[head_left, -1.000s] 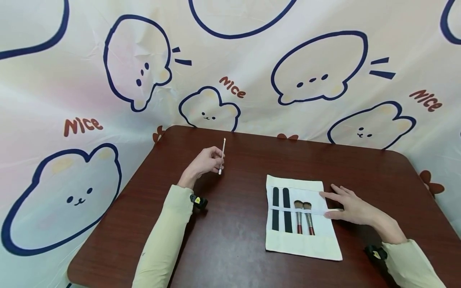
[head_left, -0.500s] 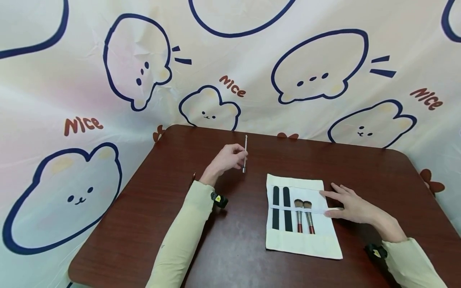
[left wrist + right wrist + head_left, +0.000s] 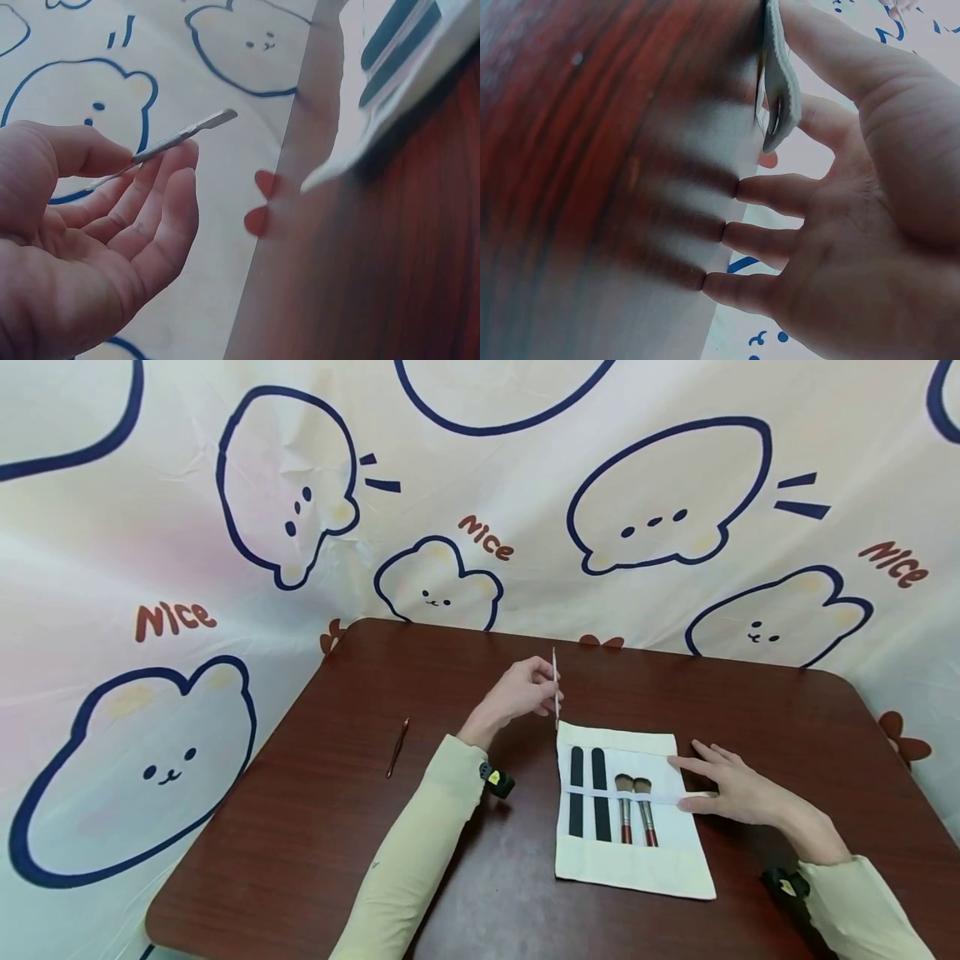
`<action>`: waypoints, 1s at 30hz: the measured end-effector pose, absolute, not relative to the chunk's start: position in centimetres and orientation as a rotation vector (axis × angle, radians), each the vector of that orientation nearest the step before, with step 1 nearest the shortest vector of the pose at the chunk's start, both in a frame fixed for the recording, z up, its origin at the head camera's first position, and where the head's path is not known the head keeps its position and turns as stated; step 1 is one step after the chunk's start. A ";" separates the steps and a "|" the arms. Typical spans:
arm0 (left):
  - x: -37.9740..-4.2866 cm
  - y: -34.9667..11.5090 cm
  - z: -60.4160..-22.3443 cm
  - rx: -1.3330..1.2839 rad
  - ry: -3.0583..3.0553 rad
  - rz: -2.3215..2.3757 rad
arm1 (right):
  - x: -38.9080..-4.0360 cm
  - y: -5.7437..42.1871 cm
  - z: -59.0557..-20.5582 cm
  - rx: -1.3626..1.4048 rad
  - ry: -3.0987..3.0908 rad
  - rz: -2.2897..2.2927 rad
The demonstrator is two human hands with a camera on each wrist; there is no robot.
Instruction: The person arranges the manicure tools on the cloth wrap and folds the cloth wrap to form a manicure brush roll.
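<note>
The right hand (image 3: 738,791) lies flat, fingers straight and spread, pressing the right edge of one cream cloth roll (image 3: 637,868) on the table (image 3: 300,843). To its left, under the roll's band, sit two black files (image 3: 587,793) and two brushes (image 3: 634,810). Beyond them the left hand (image 3: 519,693) pinches one thin metal tool (image 3: 555,687) upright between thumb and fingers, its lower tip at the roll's far left corner. Well left of that hand lies one copper-coloured stick (image 3: 397,747).
</note>
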State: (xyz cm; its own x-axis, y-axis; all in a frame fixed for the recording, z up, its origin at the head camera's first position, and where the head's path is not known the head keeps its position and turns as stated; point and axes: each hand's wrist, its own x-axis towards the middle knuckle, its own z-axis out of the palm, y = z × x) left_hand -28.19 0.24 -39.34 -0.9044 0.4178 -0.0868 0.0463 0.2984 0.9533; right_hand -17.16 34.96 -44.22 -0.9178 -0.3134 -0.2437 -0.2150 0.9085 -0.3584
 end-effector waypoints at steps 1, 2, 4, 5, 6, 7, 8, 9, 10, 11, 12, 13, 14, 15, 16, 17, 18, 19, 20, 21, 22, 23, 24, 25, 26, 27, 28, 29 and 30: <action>-28.1 0.6 -39.4 0.421 2.248 1.641 | -17.2 35.0 -44.2 -0.395 2.775 -0.471; -28.1 1.1 -39.4 0.425 2.242 1.644 | -17.1 35.0 -44.1 -0.390 2.776 -0.472; -28.0 1.9 -39.6 0.433 2.232 1.653 | -17.1 35.0 -44.1 -0.393 2.775 -0.472; -27.9 2.3 -39.8 0.434 2.228 1.654 | -17.1 35.0 -44.2 -0.395 2.774 -0.471; -27.8 2.7 -39.9 0.436 2.220 1.657 | -17.1 35.0 -44.2 -0.397 2.775 -0.471; -27.8 3.1 -40.1 0.436 2.213 1.658 | -17.1 35.0 -44.2 -0.397 2.776 -0.473; -27.7 3.5 -40.2 0.439 2.209 1.657 | -17.1 34.9 -44.2 -0.394 2.775 -0.473; -27.5 3.9 -40.4 0.444 2.204 1.656 | -17.1 34.9 -44.2 -0.395 2.775 -0.472; -27.4 4.3 -40.5 0.446 2.205 1.655 | -17.1 34.9 -44.2 -0.395 2.776 -0.469; -27.3 4.6 -40.6 0.454 2.201 1.655 | -17.1 34.9 -44.1 -0.395 2.776 -0.470; -27.2 5.0 -40.7 0.462 2.199 1.655 | -17.1 34.9 -44.1 -0.397 2.776 -0.469; -27.1 5.3 -40.8 0.465 2.198 1.654 | -17.1 34.9 -44.1 -0.396 2.776 -0.470; -27.0 5.6 -40.8 0.466 2.196 1.656 | -17.2 34.9 -44.1 -0.400 2.775 -0.469; -26.9 5.9 -40.9 0.464 2.193 1.658 | -17.2 34.9 -44.1 -0.402 2.776 -0.469; -26.7 6.2 -40.9 0.459 2.188 1.661 | -17.2 34.8 -44.1 -0.405 2.776 -0.466; -26.6 6.5 -40.9 0.456 2.182 1.660 | -17.2 34.8 -44.0 -0.406 2.776 -0.466; -26.5 6.8 -40.9 0.446 2.174 1.665 | -17.3 34.8 -44.0 -0.406 2.777 -0.463; -26.4 7.1 -41.0 0.439 2.168 1.671 | -17.3 34.8 -44.0 -0.404 2.777 -0.461; -26.3 7.6 -41.1 0.429 2.160 1.679 | -17.3 34.8 -44.0 -0.403 2.776 -0.458; -26.2 7.9 -41.1 0.425 2.152 1.680 | -17.3 34.8 -43.9 -0.402 2.776 -0.457; -26.1 8.3 -41.2 0.425 2.144 1.680 | -17.3 34.7 -43.9 -0.401 2.775 -0.457; -26.0 8.8 -41.3 0.423 2.138 1.680 | -17.3 34.7 -43.9 -0.401 2.775 -0.457; -25.9 9.2 -41.5 0.418 2.130 1.681 | -17.3 34.7 -43.9 -0.402 2.774 -0.457; -25.8 9.6 -41.6 0.419 2.131 1.671 | -17.3 34.7 -43.9 -0.405 2.774 -0.458; -25.7 10.0 -41.7 0.419 2.127 1.664 | -17.2 34.8 -43.9 -0.408 2.774 -0.459; -25.6 10.2 -41.7 0.423 2.126 1.651 | -17.2 34.8 -43.9 -0.411 2.774 -0.460; -25.5 10.6 -41.8 0.423 2.124 1.647 | -17.2 34.7 -43.9 -0.413 2.774 -0.461; -25.4 10.9 -41.9 0.422 2.122 1.645 | -17.2 34.8 -43.9 -0.415 2.775 -0.462; -25.3 11.1 -41.9 0.424 2.124 1.640 | -17.2 34.8 -43.9 -0.417 2.775 -0.463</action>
State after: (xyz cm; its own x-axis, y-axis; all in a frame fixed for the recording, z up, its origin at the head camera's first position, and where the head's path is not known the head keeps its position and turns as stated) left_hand -25.29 11.13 -41.90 -0.8646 0.4818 -0.1423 -0.0159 0.2570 0.9663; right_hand -17.24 34.77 -43.85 -0.9142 -0.3275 -0.2388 -0.2321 0.9060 -0.3539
